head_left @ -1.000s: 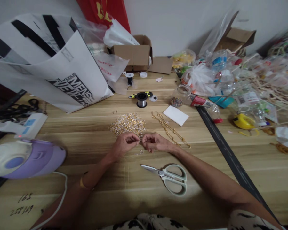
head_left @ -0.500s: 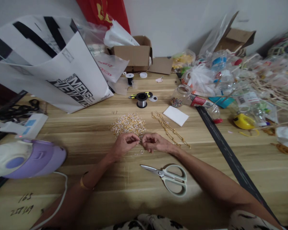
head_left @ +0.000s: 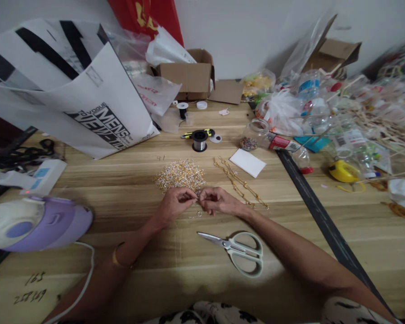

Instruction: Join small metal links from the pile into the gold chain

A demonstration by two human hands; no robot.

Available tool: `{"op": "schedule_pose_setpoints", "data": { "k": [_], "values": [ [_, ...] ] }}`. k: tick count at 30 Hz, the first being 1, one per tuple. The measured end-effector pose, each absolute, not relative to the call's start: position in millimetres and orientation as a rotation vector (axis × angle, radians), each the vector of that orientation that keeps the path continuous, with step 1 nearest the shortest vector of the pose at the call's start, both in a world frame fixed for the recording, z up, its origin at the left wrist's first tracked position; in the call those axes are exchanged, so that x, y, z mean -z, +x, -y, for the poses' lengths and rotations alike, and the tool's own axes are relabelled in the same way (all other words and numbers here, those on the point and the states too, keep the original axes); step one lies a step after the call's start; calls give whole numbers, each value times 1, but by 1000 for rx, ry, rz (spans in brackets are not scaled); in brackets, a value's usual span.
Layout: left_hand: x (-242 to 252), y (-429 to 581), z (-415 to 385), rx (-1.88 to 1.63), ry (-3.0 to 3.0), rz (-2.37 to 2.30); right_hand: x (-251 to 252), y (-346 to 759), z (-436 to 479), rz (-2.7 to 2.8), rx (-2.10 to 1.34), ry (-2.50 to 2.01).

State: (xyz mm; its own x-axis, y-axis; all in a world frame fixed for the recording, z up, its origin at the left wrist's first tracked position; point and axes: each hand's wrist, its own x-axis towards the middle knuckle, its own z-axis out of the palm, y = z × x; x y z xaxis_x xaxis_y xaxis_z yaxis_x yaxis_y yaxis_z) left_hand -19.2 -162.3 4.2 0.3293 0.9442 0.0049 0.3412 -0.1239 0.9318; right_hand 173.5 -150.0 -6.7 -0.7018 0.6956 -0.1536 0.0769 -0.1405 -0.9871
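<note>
My left hand (head_left: 177, 202) and my right hand (head_left: 218, 201) meet fingertip to fingertip in front of a heap of small gold and silver findings (head_left: 180, 174). Both are closed in a pinch, and whatever lies between the fingers is too small to make out. Just below them on the wood is a short silver chain with a ring (head_left: 199, 214). Nearer to me lies a pair of scissors (head_left: 236, 249) with pale handles, blades pointing left. To the right of the heap, gold chains (head_left: 239, 182) are stretched out on the table.
Behind the heap stand a wire spool (head_left: 199, 141) and a glass jar of beads (head_left: 253, 135). A white card (head_left: 247, 163) lies near the chains. At left are a large white bag (head_left: 101, 103) and a purple-and-white appliance (head_left: 50, 222) with a cord. Plastic bottles and bags crowd the right.
Both hands stay pinched together at the same spot, with hardly any finger movement. The view has shifted very slightly.
</note>
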Motion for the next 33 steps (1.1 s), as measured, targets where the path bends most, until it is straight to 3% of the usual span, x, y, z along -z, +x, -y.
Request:
{"op": "schedule_pose_setpoints", "data": {
  "k": [33],
  "values": [
    [-3,-19,162,-834,1707,-1173,11,172,151,1668,-1875,-862]
  ]
}}
